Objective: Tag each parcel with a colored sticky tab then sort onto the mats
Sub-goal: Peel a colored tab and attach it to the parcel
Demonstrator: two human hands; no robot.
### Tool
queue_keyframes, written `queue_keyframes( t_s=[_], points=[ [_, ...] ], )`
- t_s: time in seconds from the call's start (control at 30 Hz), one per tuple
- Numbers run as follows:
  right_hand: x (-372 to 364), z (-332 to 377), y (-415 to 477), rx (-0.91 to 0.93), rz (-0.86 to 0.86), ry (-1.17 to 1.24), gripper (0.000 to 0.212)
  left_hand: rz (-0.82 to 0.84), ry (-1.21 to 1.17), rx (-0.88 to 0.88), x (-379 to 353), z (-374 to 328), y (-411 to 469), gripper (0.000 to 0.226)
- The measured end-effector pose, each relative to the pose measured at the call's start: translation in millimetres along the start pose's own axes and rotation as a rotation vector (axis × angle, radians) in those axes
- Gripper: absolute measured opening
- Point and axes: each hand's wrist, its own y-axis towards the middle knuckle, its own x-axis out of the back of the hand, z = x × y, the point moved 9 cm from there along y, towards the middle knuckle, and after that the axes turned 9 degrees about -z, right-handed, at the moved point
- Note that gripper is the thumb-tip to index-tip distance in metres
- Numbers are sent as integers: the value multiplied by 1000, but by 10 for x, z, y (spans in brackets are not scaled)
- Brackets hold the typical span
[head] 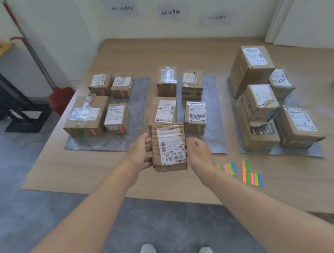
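**Held up, ready to sort**

The left hand and right hand are gripping the small brown cardboard parcel in the air, fingers curling round its two side edges; its long side is pointing away from the person; the grey middle mat is lying just ahead, bare along its right; the bright sticky tabs are lying nearer the right hand.

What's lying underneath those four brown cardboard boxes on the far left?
A crinkled grey plastic mat shows around the four brown cardboard boxes, spread on the pale wooden board. The boxes cover its middle, so anything between them and the mat cannot be seen.
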Motion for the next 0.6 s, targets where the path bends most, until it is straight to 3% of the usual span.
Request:
queue_keyframes(
  t_s=[0.27,0.33,0.6],
  points=[
    [-398,-668,-114,-233,-66,15,47,137,150,134,13,547,521,45],
    [-458,-756,-127,-265,-93,23,37,157,163,146,9,633,592,42],
    [-663,-985,-182,-280,-77,117,36,193,174,187,19,931,688,35]
  ],
)
